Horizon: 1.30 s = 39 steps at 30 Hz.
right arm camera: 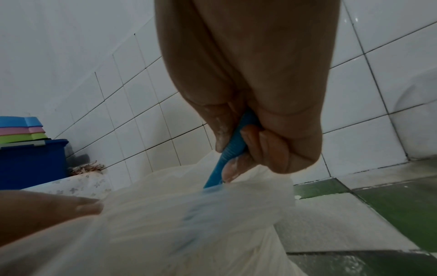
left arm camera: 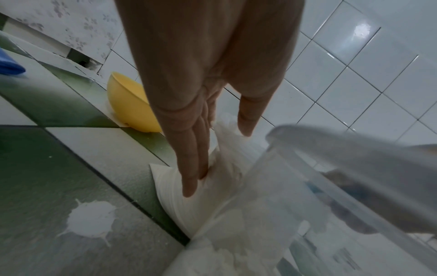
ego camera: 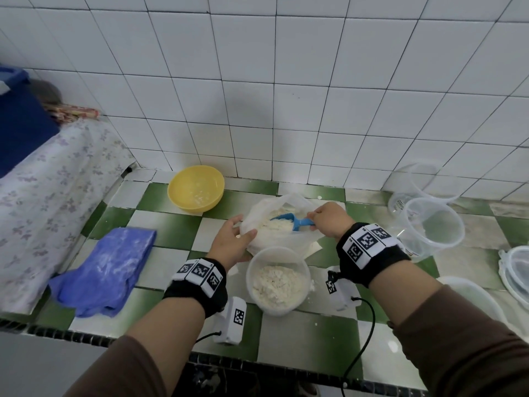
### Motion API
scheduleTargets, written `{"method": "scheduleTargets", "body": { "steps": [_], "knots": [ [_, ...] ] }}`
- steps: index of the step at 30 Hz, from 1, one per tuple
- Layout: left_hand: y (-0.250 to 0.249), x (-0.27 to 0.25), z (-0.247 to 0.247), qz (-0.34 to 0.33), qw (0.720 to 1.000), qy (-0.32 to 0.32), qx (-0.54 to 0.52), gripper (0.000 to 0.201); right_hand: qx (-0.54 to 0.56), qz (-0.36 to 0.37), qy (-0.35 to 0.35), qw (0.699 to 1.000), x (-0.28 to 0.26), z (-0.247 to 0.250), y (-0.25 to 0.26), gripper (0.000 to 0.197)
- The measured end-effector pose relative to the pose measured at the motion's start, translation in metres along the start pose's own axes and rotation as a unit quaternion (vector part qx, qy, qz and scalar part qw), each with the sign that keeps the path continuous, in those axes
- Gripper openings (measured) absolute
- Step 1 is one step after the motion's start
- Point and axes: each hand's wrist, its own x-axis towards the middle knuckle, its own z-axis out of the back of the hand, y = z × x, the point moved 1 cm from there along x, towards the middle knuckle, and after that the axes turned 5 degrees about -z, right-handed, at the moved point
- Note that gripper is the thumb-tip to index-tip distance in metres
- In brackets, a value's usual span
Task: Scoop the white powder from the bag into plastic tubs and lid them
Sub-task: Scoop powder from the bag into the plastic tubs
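while the left hand (ego camera: 231, 242) steadies the bag (ego camera: 279, 224) (flat-fingered), the right hand (ego camera: 329, 219) grips the scoop (ego camera: 289, 220) inside.

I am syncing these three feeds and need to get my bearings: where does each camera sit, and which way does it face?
Head: worn on the head, facing down at the green-and-white tiled counter; both forearms show.
Left wrist: looks along the left hand, fingers straight against the clear plastic bag of white powder.
Right wrist: looks along the right hand gripping the blue plastic scoop.
Shared: all three show the bag; head and left wrist share the yellow plastic bowl.
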Motion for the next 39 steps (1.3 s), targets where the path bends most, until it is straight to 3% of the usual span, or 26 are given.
{"method": "scheduleTargets", "body": {
  "steps": [10,15,19,29,39],
  "knots": [
    [0.0,-0.015,-0.001,-0.031,0.999,-0.028,0.032,0.05,0.146,-0.007,-0.035,0.989,-0.023,0.017,-0.008,0.03],
    [0.0,-0.023,-0.001,-0.043,0.999,-0.02,0.019,0.046,0.205,-0.013,-0.001,0.979,-0.046,0.033,-0.007,0.021],
    [-0.001,-0.03,0.002,-0.055,0.998,0.001,0.021,0.049,0.251,0.006,0.044,0.967,-0.07,0.043,-0.005,0.025],
    [0.001,-0.043,0.006,-0.064,0.997,0.031,0.009,0.039,0.173,0.065,0.122,0.975,-0.088,0.029,-0.035,0.023],
    [0.001,-0.044,0.004,-0.058,0.998,0.027,0.012,0.031,0.123,0.124,0.089,0.981,-0.093,0.014,-0.053,0.023]
  ]
}}
